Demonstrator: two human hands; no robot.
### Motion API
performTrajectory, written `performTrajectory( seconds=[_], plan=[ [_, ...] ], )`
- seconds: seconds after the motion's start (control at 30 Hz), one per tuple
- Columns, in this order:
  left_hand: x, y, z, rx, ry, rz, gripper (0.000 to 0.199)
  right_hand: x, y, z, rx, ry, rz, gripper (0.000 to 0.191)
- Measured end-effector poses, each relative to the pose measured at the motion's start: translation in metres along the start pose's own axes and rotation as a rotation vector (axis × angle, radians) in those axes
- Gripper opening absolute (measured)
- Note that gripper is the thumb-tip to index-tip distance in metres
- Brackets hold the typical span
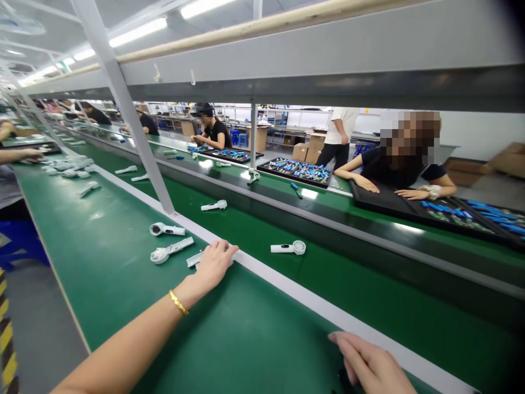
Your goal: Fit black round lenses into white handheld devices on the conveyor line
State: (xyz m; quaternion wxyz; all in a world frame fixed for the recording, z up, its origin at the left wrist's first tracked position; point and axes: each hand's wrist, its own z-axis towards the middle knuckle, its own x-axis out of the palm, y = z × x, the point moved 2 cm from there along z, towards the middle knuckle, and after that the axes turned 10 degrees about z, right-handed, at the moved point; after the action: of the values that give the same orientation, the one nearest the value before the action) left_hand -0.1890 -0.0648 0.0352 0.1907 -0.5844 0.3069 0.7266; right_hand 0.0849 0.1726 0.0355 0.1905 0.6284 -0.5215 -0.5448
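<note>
My left hand, with a gold bracelet on the wrist, rests at the white divider rail between two green conveyor belts. Its fingers are loose and hold nothing. Just beside them lies a flat white plastic piece, partly hidden by the hand. Two white plastic handle-shaped parts lie on the left belt a little farther out. My right hand sits low at the picture's bottom edge, its fingers on the same rail, empty. Similar white parts lie on the right belt.
Black trays of blue components stand on the far bench. A co-worker leans over one tray, and another sits farther back. A co-worker's hand reaches over white parts at far left. A white steel post rises from the rail.
</note>
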Motion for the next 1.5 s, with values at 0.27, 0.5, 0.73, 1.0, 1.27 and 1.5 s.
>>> performTrajectory(
  seconds=[0.27,0.5,0.73,1.0,1.27,1.5],
  plan=[
    [-0.033,-0.017,0.008,0.103,0.011,-0.121,0.030,0.004,0.005,-0.007,0.011,-0.010,0.039,0.044],
    [-0.046,-0.121,-0.027,0.329,0.523,-1.135,0.032,0.009,0.019,-0.003,-0.057,-0.105,0.083,0.039],
    [-0.029,-0.158,-0.043,0.332,0.402,-0.986,0.039,0.018,0.016,0.008,-0.020,-0.124,-0.138,0.033],
    [-0.022,-0.171,-0.050,0.417,0.286,-0.677,0.061,0.026,0.018,0.016,0.003,-0.162,-0.463,0.030],
    [-0.027,-0.181,-0.050,0.398,0.275,-0.497,0.046,0.017,0.017,0.031,-0.047,-0.037,-0.484,0.029],
    [-0.021,-0.182,-0.051,0.405,0.214,-0.495,0.036,0.014,0.014,0.036,-0.072,0.006,-0.483,0.029]
  ],
)
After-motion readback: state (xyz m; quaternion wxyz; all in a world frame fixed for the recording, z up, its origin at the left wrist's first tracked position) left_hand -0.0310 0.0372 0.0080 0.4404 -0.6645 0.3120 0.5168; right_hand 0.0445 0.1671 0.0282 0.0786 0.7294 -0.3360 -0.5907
